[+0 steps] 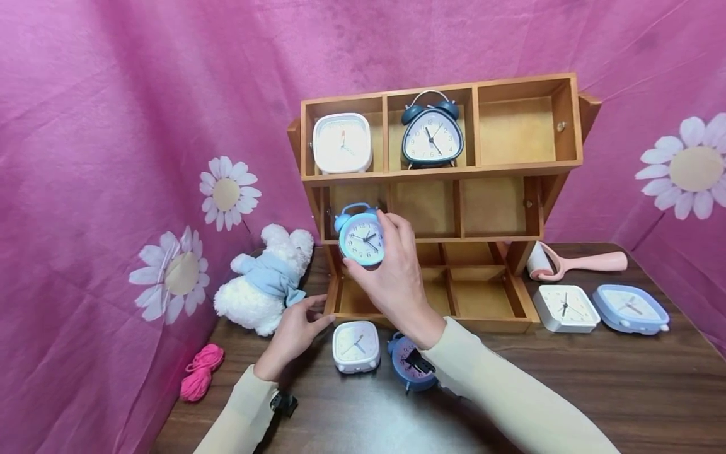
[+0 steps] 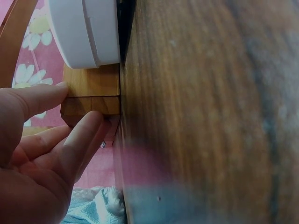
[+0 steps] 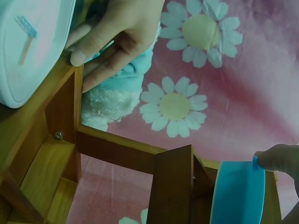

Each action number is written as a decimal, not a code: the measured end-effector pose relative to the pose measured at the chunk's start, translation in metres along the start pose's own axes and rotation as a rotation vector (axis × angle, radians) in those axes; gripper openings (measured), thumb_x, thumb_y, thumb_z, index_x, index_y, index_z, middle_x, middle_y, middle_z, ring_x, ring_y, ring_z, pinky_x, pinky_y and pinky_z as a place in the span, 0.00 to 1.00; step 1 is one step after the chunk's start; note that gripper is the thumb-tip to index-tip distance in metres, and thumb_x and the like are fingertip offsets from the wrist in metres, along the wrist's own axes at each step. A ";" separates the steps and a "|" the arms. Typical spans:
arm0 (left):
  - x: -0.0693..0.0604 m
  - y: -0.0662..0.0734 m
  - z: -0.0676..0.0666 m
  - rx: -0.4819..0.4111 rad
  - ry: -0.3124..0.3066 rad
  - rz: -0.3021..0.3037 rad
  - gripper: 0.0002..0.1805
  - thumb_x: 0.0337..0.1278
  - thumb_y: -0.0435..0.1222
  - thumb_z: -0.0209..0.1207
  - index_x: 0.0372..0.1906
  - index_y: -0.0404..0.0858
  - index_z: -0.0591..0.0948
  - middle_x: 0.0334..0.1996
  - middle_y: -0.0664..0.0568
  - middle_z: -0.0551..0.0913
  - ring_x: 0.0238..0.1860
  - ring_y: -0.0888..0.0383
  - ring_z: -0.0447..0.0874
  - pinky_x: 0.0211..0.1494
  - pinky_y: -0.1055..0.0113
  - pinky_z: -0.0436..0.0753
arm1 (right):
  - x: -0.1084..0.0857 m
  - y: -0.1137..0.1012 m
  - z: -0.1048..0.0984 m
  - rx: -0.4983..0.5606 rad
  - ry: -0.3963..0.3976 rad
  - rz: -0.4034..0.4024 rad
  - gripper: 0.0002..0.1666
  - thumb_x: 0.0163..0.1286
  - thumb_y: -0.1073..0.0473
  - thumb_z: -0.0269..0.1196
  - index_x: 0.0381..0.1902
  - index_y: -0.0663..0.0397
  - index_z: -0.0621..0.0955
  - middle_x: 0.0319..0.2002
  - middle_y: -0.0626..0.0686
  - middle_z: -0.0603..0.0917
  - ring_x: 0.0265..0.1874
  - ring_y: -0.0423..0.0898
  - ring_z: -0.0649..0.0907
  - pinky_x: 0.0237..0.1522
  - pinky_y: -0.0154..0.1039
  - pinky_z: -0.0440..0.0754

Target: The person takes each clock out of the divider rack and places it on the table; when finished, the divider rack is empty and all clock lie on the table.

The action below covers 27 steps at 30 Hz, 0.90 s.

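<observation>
My right hand (image 1: 399, 271) grips a light-blue twin-bell alarm clock (image 1: 359, 243) by its edges, thumb below and fingers at the upper right. The clock is raised in front of the middle tier's left compartment; its blue side (image 3: 238, 191) shows in the right wrist view. My left hand (image 1: 296, 332) holds the front left corner of the wooden shelf's bottom tier (image 2: 91, 105), thumb on one face and fingers on the other. Just right of that hand, a white square clock (image 1: 356, 346) stands on the table. A blue-purple alarm clock (image 1: 409, 366) is partly hidden by my right wrist.
On the top tier sit a white clock (image 1: 342, 144) and a dark teal twin-bell clock (image 1: 433, 135). Right of the shelf lie a pink lint roller (image 1: 590, 261), a white clock (image 1: 566, 308) and a blue clock (image 1: 631, 308). At left are a plush toy (image 1: 263, 277) and pink yarn (image 1: 201, 372).
</observation>
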<state>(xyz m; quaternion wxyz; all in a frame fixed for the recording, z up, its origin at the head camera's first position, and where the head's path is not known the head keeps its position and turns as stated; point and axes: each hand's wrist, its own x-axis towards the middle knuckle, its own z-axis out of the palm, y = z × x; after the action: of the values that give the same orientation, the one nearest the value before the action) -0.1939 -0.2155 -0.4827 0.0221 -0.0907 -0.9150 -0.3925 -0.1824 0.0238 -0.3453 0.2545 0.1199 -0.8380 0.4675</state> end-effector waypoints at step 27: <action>-0.008 0.020 -0.004 -0.011 0.025 -0.048 0.26 0.70 0.36 0.75 0.69 0.33 0.86 0.48 0.40 0.96 0.45 0.51 0.97 0.47 0.63 0.89 | -0.043 0.032 -0.061 -0.045 -0.011 0.066 0.59 0.57 0.56 0.88 0.82 0.61 0.73 0.75 0.62 0.74 0.68 0.60 0.80 0.69 0.62 0.81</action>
<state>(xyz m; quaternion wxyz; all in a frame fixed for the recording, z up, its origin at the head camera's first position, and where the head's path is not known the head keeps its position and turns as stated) -0.1829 -0.2058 -0.4665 0.0236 -0.0640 -0.9144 -0.3991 -0.1410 0.0906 -0.3658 0.2368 0.0888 -0.8532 0.4561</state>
